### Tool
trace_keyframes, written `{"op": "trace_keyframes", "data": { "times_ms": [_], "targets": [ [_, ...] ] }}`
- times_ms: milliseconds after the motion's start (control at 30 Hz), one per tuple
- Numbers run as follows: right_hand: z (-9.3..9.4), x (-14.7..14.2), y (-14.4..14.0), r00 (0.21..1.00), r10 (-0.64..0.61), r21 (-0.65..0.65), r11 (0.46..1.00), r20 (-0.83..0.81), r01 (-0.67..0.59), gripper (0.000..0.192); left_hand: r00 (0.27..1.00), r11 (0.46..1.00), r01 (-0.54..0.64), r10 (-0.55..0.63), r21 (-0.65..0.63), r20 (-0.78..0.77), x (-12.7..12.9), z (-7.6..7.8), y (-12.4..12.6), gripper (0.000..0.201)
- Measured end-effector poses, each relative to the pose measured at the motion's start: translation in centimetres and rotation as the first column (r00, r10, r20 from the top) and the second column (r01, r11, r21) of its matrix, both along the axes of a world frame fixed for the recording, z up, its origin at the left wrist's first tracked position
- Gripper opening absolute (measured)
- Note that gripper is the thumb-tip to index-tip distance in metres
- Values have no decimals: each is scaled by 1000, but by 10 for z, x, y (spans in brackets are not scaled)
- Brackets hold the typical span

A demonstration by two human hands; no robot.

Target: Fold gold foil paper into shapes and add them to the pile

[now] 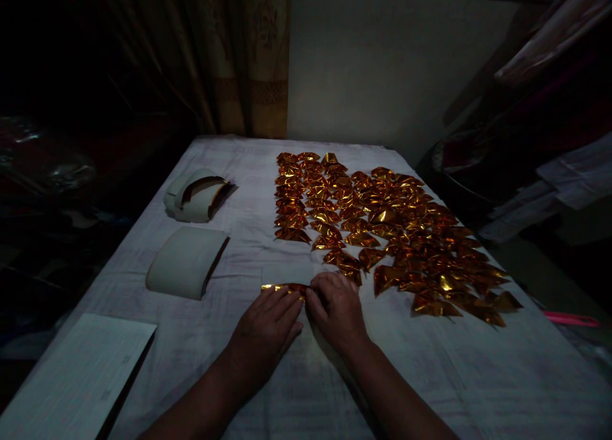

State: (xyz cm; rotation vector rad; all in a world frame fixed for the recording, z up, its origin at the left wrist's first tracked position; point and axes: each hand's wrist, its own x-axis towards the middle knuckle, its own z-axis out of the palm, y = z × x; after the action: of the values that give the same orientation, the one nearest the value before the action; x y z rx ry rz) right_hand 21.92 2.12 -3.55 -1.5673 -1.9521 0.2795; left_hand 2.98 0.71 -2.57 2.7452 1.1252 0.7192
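Observation:
A piece of gold foil paper (270, 288) lies on the cloth-covered table in front of me, folded or rolled into a narrow strip. Just beyond it is the faint outline of a pale flat sheet (282, 274). My left hand (265, 325) rests over the strip with its fingers stretched out flat. At the strip's right end, the fingers of my right hand (337, 306) are curled and pinch the foil. Part of the strip is hidden under both hands. Several folded gold foil pieces (382, 217) lie in rows to the right and beyond.
Two curved stacks of pale card or paper, one nearer (186, 261) and one farther (201, 194), sit on the left. A flat white stack (81, 370) lies at the near left corner. A curtain (239, 57) and a pale wall (382, 64) stand behind the table (243, 159).

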Motion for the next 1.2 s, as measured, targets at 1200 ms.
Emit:
{"op": "trace_keyframes", "data": {
  "times_ms": [1200],
  "targets": [
    [4,3,-29,932,224,-98,974,285,-204,49,1000,999,-1,2,-43,28,-2,-2,0,35]
  ]
}}
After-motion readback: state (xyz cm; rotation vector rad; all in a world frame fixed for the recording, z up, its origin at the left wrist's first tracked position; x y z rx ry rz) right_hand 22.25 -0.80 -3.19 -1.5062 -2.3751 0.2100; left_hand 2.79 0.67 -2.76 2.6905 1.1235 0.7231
